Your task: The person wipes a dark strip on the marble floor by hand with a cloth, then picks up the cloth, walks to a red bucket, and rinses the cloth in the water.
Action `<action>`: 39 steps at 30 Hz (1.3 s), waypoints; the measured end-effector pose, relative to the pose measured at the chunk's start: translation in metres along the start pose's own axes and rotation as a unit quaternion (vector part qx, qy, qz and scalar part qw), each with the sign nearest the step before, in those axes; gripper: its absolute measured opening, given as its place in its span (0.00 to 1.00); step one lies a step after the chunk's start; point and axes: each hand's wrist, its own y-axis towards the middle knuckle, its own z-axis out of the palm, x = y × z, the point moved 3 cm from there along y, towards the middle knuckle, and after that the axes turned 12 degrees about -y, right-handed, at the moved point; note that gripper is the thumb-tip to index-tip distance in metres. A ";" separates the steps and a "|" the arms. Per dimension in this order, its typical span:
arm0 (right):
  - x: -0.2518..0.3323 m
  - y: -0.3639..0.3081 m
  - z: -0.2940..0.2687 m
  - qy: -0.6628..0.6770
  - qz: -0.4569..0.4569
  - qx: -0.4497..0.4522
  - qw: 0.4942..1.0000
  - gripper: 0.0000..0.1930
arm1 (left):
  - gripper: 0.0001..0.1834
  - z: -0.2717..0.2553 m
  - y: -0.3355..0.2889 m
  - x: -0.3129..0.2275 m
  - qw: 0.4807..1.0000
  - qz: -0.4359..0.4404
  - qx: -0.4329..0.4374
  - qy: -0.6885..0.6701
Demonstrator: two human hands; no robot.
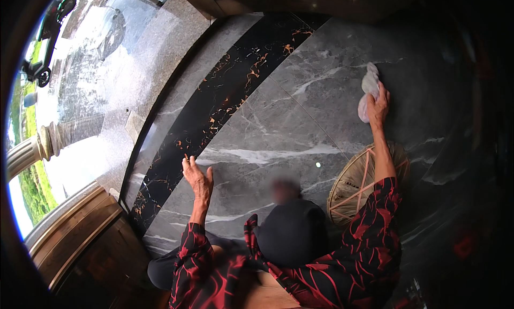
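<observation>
The right hand (pixel 378 106) presses a crumpled white cloth (pixel 369 89) against the grey marble floor (pixel 278 127), its grip closed over the cloth's lower end, the rest bunched just past the fingertips. Near that forearm, on the body side of the grip, lies a woven straw hat (pixel 357 185). The left hand (pixel 197 178) rests flat and open on the floor, holding nothing, just beside a black gold-veined strip (pixel 225 89).

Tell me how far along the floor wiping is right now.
Done: cannot tell; the grey marble floor shines all over, with no clear wiped edge. In hand: the right hand presses a white cloth on the slab, while the left hand rests flat. Left: unclear; the woven hat lies beside the arm.
</observation>
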 end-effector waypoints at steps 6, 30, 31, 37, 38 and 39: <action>0.054 -0.085 0.045 -0.192 0.121 -0.016 0.974 0.29 | 0.37 -0.027 -0.071 0.094 0.979 -0.164 -0.094 0.079; 0.299 -0.403 0.062 0.249 -0.715 0.170 0.631 0.27 | 0.21 -0.040 0.025 0.076 0.928 -0.146 -0.328 -0.102; 0.307 -0.404 0.066 0.269 -0.724 0.149 0.617 0.27 | 0.20 -0.050 0.016 0.084 0.927 -0.140 -0.340 -0.074; 0.342 -0.164 0.099 0.053 -0.471 0.072 0.877 0.25 | 0.20 -0.047 0.001 0.090 0.935 -0.138 -0.321 -0.062; 0.334 -0.135 0.107 0.010 -0.429 0.076 0.900 0.25 | 0.20 -0.046 0.001 0.089 0.936 -0.134 -0.318 -0.067; 0.326 -0.107 0.109 0.003 -0.383 0.044 0.923 0.24 | 0.20 -0.044 0.001 0.090 0.939 -0.121 -0.316 -0.058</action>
